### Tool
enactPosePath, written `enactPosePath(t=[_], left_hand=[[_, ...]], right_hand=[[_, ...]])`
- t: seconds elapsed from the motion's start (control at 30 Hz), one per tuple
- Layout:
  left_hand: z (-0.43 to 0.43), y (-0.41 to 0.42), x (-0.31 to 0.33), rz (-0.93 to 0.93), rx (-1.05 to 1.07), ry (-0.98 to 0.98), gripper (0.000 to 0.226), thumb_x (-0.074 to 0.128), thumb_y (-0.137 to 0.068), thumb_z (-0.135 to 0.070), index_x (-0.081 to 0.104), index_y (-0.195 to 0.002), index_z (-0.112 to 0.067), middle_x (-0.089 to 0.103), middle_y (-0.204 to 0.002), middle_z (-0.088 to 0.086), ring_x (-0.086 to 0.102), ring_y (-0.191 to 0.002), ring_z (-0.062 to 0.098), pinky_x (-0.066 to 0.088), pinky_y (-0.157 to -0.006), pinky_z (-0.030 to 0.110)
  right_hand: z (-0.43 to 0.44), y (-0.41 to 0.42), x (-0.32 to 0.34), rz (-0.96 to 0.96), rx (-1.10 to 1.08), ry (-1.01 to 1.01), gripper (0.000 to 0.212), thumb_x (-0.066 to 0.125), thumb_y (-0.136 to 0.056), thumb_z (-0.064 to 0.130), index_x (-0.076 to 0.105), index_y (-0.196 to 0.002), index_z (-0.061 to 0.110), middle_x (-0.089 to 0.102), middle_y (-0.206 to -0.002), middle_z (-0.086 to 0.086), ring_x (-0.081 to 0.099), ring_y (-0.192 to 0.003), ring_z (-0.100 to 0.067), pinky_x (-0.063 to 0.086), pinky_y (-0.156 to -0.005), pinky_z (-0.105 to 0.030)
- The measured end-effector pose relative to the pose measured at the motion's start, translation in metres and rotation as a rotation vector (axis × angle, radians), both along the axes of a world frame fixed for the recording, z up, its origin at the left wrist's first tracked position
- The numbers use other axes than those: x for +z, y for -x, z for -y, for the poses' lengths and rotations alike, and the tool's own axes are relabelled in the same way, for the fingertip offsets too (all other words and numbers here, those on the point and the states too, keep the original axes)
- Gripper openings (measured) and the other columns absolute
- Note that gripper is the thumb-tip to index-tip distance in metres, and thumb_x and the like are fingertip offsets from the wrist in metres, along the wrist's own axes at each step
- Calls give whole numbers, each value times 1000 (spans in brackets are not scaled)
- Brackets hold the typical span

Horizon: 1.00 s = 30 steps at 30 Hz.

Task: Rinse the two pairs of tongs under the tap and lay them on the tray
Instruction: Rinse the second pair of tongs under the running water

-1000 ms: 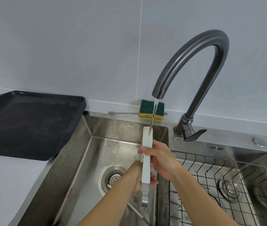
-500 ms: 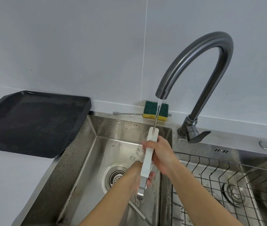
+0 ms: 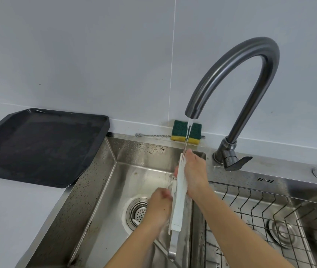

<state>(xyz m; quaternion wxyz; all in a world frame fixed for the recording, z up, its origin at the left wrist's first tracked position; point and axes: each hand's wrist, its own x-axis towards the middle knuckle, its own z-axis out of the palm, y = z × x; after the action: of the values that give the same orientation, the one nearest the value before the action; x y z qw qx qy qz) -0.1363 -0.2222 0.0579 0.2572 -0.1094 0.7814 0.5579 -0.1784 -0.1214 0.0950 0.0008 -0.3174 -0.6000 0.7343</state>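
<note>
We stand at a shiny steel sink (image 3: 95,190) set in a white counter (image 3: 8,209). The wall (image 3: 76,55) behind it is plain pale grey. A tall, dark, curved tap (image 3: 231,60) hangs over the left bowl, and a thin stream of water (image 3: 188,132) runs down from it.

We hold one pair of tongs (image 3: 179,192) under the water. The tongs have a long white handle. They stand almost upright, with the top in the stream and the metal end pointing down into the bowl. Our right hand (image 3: 194,175) wraps around the top part, with its fingers curled tight on the handle. Our left hand (image 3: 158,207) is lower down, and its fingers curl onto the left side of the tongs.

Under our left hand is the round drain (image 3: 137,211). The right bowl holds a wire rack (image 3: 269,209).

A black tray (image 3: 37,146) sits on the counter, just beside the left edge of the sink. A green and yellow sponge (image 3: 179,130) leans on the wall behind the sink, with a thin twisted metal stick (image 3: 150,135) next to it.
</note>
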Motion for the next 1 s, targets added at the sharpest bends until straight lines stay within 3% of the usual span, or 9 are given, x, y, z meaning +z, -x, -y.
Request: enactPosePath(t=[0.1,0.2,0.3,0.4,0.47,0.53,0.63,0.8,1.0], left_hand=[[6,0,18,-138,251,-153,20,47,-96,-17,58,-81,-11,59,-81,0,53,-76,12,40,-65,19],[6,-2,34,13,101,-391,35,44,-97,-34,61,-83,-6,64,-72,8,60,-69,20,49,-70,29],[8,-6,41,246,16,-659,20,46,-97,-21,52,-98,-3,64,-66,12,58,-51,22,51,-53,32],[10,-6,41,277,24,-741,9,46,-96,-10,52,-101,-6,56,-58,6,40,-40,12,34,-38,20],[8,-4,38,167,-9,-560,9,44,-98,-13,52,-98,-10,48,-57,1,32,-40,9,28,-37,19],[3,-4,36,-12,-84,-222,12,40,-100,-18,50,-98,-11,48,-66,11,43,-44,17,42,-43,27],[-3,-8,30,-246,-171,142,17,34,-101,-19,44,-107,-7,59,-85,16,49,-57,14,45,-59,32],[0,-5,37,-421,-380,329,15,37,-100,-29,44,-107,-18,45,-71,-7,43,-59,8,34,-54,24],[20,16,63,-635,-340,305,28,45,-97,-32,54,-122,-24,58,-100,-11,55,-90,4,45,-84,20]], right_hand=[[-5,1,2,26,-40,74,36,35,-100,35,53,-88,5,52,-59,-12,49,-41,-19,42,-44,-26],[-2,3,-1,-15,-52,41,35,36,-100,32,55,-93,4,54,-62,-12,50,-45,-18,43,-45,-26],[1,3,2,-82,64,-22,19,53,-94,24,52,-109,12,59,-64,-7,54,-48,-14,45,-46,-27],[1,0,7,-144,238,-94,45,69,-82,12,43,-118,21,61,-82,-3,57,-57,-10,48,-51,-26],[2,-2,7,-129,329,-229,47,68,-81,9,41,-118,21,59,-86,-1,57,-65,-11,51,-60,-33],[2,-3,4,-87,381,-360,47,63,-83,11,39,-122,19,56,-84,1,56,-70,-14,53,-68,-35],[2,-4,1,-48,403,-429,37,52,-89,14,35,-121,16,52,-81,2,51,-66,-11,46,-60,-27],[-3,-3,-10,-26,233,-298,21,44,-91,11,39,-110,17,46,-78,-4,46,-68,-19,40,-60,-33],[-10,-2,-17,-43,147,-162,19,39,-91,8,39,-103,23,42,-81,-11,43,-63,-21,35,-50,-30]])
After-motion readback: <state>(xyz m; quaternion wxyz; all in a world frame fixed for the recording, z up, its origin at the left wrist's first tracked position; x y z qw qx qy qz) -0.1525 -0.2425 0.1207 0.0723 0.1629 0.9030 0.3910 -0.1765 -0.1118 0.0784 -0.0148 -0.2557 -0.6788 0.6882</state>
